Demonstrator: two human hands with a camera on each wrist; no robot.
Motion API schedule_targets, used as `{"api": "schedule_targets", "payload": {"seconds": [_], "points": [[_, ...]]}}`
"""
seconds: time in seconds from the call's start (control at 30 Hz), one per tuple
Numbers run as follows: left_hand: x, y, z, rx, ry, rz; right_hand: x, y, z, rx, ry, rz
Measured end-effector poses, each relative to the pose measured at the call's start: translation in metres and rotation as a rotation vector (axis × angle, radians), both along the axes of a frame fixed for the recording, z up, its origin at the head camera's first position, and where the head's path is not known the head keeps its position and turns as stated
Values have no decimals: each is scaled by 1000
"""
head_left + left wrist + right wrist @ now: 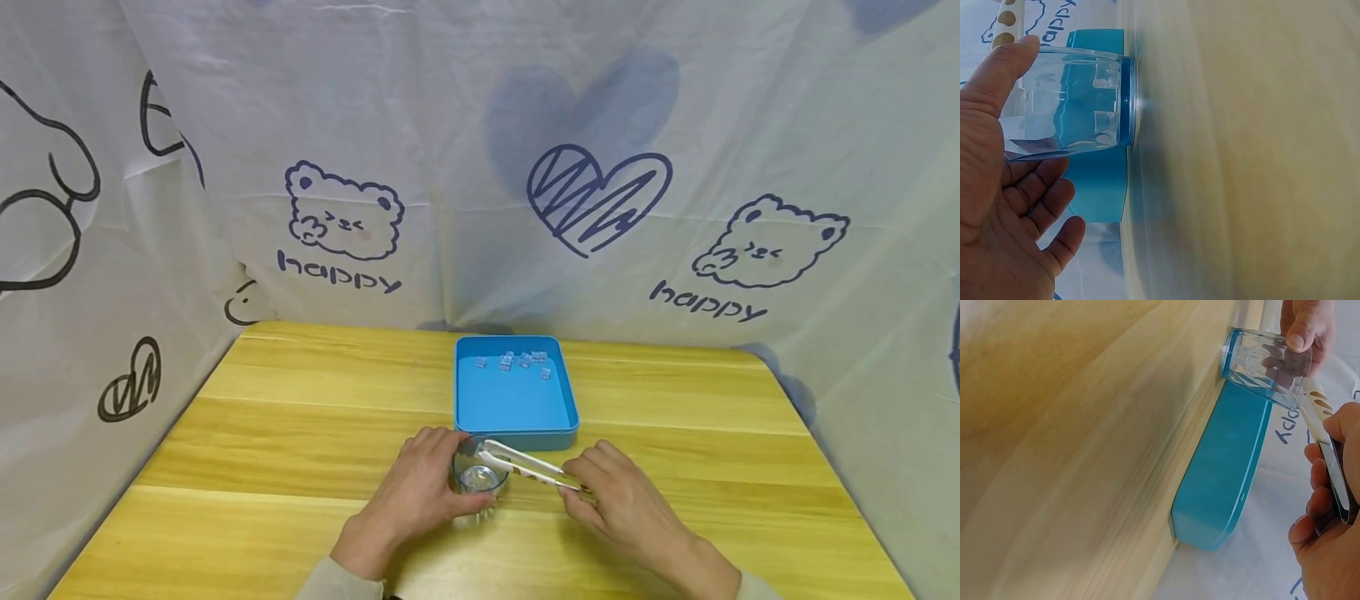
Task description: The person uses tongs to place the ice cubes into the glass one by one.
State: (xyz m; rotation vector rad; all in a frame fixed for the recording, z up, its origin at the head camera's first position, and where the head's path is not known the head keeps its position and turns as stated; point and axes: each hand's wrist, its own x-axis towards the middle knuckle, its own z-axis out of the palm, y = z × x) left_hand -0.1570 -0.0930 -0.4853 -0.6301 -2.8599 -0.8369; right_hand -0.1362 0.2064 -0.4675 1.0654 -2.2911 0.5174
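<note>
My left hand holds a clear drinking glass upright on the table, thumb on the near side and fingers behind. In the left wrist view, clear blocky shapes show near the glass's base; whether they are cubes or moulded glass I cannot tell. My right hand grips white tongs with gold-brown spots, their tips at the glass's mouth. Nothing can be made out between those tips. Behind the glass is a blue square tray, with several clear cubes lying towards its far side.
The yellow wood-grain table reaches back to a white cloth printed with hearts, bears and lettering. More of this cloth hangs along the left and right sides. The tray's front wall stands close behind the glass.
</note>
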Motion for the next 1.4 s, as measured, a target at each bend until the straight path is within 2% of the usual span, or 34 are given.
{"api": "schedule_targets", "payload": {"seconds": [0.3,0.5,1.4], "points": [[0,0,1,2,-2,-1,-2,0,-1,-5,23,16],[0,-1,1,2,-22,6,-1,-1,-2,1,15,7],[0,-1,-1,-2,-14,2,1,-1,-4,-14,1,-2]]}}
